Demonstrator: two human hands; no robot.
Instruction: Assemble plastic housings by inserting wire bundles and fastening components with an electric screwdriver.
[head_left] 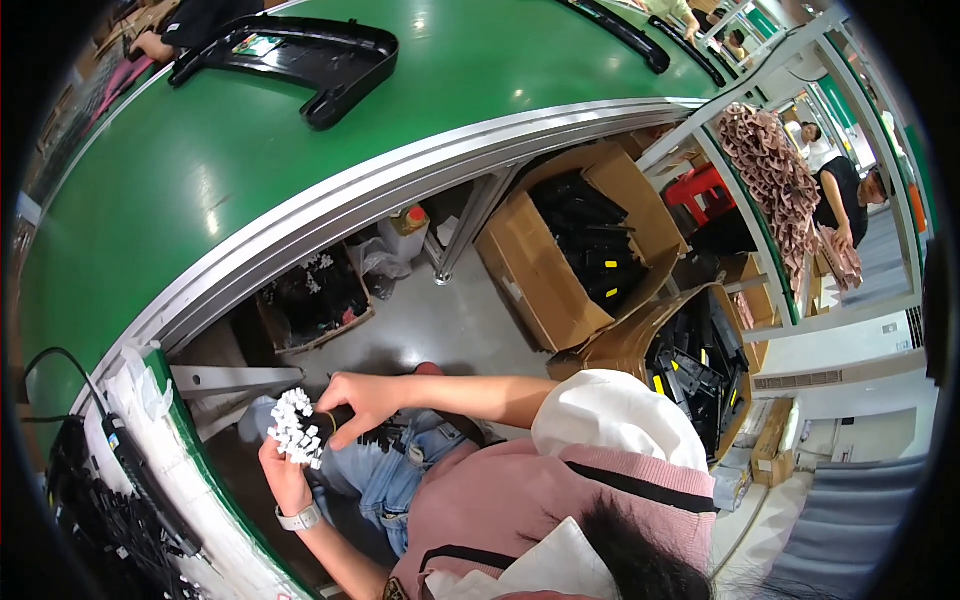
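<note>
A bundle of thin cables with small white plug ends (296, 430) is held above my lap. My left hand (285, 478), with a pale band on the wrist, is closed around the bundle from the near left side. Closing in from the right, my right hand (365, 402) has its thumb and fingers pinched at the bundle's edge. A thin yellowish loop, perhaps a rubber band, shows by that thumb. Most of the cable length is hidden behind the plug ends and my hands.
Black curved plastic housings (345, 65) lie on the green work table (190, 150). Black cables (110, 530) and a pen-shaped tool (145, 480) lie on the left-hand surface. Cardboard boxes (520, 275) of black parts stand to the right. Another person (845, 205) handles pinkish pieces.
</note>
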